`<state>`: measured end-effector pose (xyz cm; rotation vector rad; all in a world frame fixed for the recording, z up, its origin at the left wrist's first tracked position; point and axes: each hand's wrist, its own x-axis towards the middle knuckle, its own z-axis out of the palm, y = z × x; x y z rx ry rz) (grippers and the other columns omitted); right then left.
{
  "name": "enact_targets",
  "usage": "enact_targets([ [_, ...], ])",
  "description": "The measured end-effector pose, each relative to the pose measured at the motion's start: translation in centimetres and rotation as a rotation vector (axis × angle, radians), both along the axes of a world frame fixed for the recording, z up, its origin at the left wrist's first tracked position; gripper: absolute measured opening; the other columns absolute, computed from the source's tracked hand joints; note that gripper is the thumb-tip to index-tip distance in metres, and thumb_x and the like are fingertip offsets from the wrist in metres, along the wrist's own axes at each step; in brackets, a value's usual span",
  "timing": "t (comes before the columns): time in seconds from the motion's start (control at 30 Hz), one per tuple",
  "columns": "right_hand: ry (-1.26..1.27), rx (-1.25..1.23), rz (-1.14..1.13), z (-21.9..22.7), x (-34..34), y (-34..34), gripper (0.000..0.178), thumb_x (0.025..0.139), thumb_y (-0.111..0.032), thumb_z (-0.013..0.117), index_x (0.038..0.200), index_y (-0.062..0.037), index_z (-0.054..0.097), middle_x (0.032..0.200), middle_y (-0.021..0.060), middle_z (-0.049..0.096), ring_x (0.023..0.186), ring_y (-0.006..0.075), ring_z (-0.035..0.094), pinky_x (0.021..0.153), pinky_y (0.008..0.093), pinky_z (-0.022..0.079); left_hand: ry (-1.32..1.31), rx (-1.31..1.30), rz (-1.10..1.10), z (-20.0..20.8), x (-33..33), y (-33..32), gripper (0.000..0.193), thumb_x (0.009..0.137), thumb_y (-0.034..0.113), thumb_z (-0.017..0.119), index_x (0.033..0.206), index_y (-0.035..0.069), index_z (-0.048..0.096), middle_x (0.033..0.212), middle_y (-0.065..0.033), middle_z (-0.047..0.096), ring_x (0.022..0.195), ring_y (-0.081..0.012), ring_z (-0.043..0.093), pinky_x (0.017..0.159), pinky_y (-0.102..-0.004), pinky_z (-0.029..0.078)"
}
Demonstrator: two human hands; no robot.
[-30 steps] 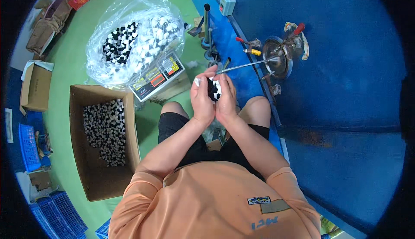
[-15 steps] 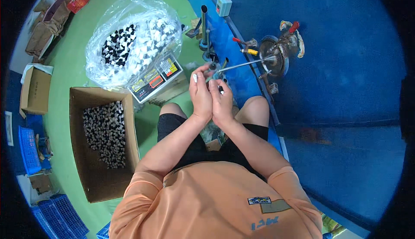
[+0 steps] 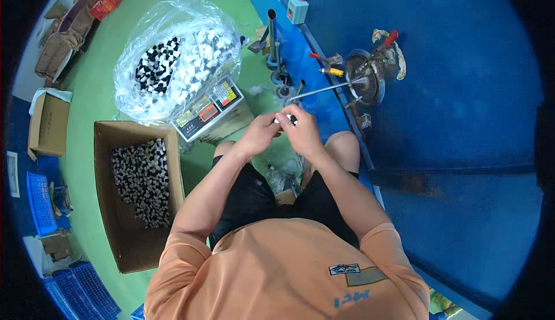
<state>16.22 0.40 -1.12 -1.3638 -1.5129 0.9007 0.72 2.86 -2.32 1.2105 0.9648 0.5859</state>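
Note:
My left hand and my right hand meet in front of my knees, fingertips close together. Between them is a small black-and-white piece, its black part by my right fingers and white showing toward the left fingertips. Both hands are closed around it; whether it is one piece or two I cannot tell. Just beyond the hands, a thin metal rod reaches from a round metal fixture. Left of the hands, a clear plastic bag full of similar black and white pieces lies on a weighing scale.
A cardboard box at my left holds many small black-and-white pieces. A blue panel fills the right side. An upright metal tube stands beyond the rod. Blue crates and another carton line the far left.
My hands were cupped side by side, higher up near the rod's end. They have come down toward me, turned inward, and their fingertips now meet at the piece.

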Motion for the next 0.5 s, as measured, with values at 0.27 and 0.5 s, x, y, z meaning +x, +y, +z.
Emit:
enact_targets([
  [0.27,0.615,-0.271,-0.17,1.5,-0.8,0.0,0.016,0.096,-0.018,0.057,0.103,-0.0051,0.062,0.071,0.0008,0.053,0.055,0.0061,0.043,0.047,0.0209,0.032,-0.13,0.116,0.369,1.9,1.5,-1.6,0.017,0.096,0.008,0.058,0.109,-0.003,0.059,0.089,-0.0085,0.066,0.071,-0.0122,0.061,0.068,-0.0234,0.052],
  [0.5,0.87,-0.365,-0.216,1.5,0.3,-0.5,0.017,0.098,-0.022,0.058,0.106,-0.0076,0.061,0.068,-0.0028,0.05,0.054,0.0052,0.042,0.046,0.018,0.031,-0.523,-0.336,0.468,3.0,1.3,-0.4,0.012,0.097,0.01,0.059,0.103,0.0,0.058,0.088,-0.0094,0.066,0.069,-0.013,0.063,0.066,-0.0236,0.055],
])
